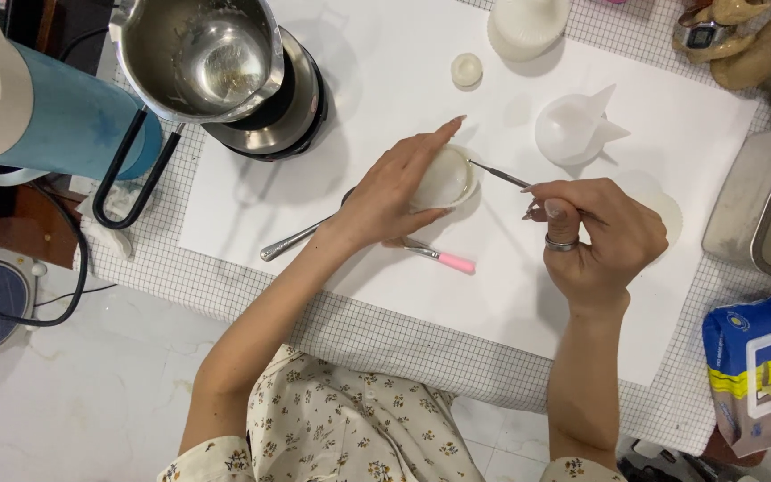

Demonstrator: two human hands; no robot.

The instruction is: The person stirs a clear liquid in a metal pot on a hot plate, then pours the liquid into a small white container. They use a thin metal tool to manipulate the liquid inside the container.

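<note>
steadying a round white mould (443, 177) on the white sheet (385, 71) in the middle of the bench (225, 295), the left hand (394, 192) is wrapping around its near side with fingers curled, seemingly so it is not sliding under the tool. the right hand (595, 234) is pinching a thin metal pick (499, 175) like a pen, its long axis running from the fingers up-left, the tip pointing at the mould's right rim and touching it.

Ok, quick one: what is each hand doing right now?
Left hand: closed around a round white mould, steadying it on the white sheet.
Right hand: pinching a thin metal tool, its tip at the mould's rim.
</note>
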